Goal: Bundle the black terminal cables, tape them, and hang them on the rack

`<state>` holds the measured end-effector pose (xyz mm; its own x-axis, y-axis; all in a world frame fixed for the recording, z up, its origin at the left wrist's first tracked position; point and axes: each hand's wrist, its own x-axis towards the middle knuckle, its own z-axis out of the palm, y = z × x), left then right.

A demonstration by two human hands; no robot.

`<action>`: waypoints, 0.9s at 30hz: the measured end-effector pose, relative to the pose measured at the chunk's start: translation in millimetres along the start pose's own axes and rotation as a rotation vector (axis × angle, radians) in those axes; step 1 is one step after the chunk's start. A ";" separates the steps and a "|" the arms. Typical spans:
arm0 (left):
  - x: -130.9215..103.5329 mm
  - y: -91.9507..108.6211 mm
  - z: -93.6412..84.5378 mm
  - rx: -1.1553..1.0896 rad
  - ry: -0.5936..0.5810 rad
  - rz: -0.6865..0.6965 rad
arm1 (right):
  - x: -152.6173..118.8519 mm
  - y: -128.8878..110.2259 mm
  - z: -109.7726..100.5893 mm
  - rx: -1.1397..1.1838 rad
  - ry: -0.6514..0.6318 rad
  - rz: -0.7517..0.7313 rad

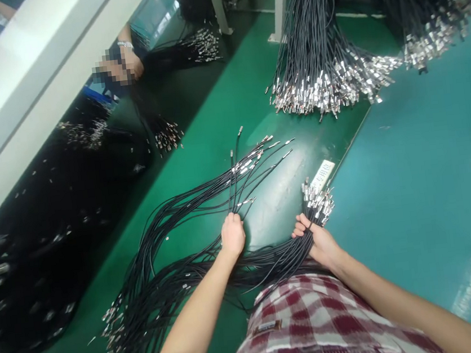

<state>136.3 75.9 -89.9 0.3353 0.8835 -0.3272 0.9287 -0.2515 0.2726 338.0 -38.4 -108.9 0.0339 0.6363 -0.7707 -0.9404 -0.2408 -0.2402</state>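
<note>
The right hand (322, 243) is closed around the bundle (278, 255), a thick set of black cables, gripping it just behind the metal tips (320, 203), which project to the far side of the fist. The left hand (233, 235), to the left of the right hand, is clenched on a few strands (232, 204); their ends stick out on its far side. The bundle lies across the near part of the green surface (196, 147), runs left from the right hand and passes beneath the left forearm. Beyond the left hand, loose cables (158, 211) curve across the same surface, their tips pointing far and right. More metal ends (114, 349) are at near left. A label (322, 174) sits at the surface's right edge, just beyond the gripped tips. At far right, a large hank (307, 26) hangs with its metal ends downward. At far left, beside a pale beam (37, 80), another person's hand (131, 63) is next to dark cables (168, 55).
</note>
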 end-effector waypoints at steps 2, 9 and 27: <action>-2.8 24.6 5.6 -0.131 -0.025 0.062 | 0.1 0.9 -0.5 -0.009 0.018 -0.012; -4.1 145.5 11.6 -0.511 -0.035 0.154 | 1.0 2.2 2.3 -0.083 0.204 -0.068; 98.3 14.1 -32.7 -0.440 0.257 -0.263 | 0.9 3.1 -3.6 -0.018 -0.081 -0.021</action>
<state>177.1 172.1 -88.6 0.0015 0.9757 -0.2192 0.8037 0.1293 0.5808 336.4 -41.2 -112.5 0.0249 0.6984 -0.7152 -0.9334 -0.2400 -0.2669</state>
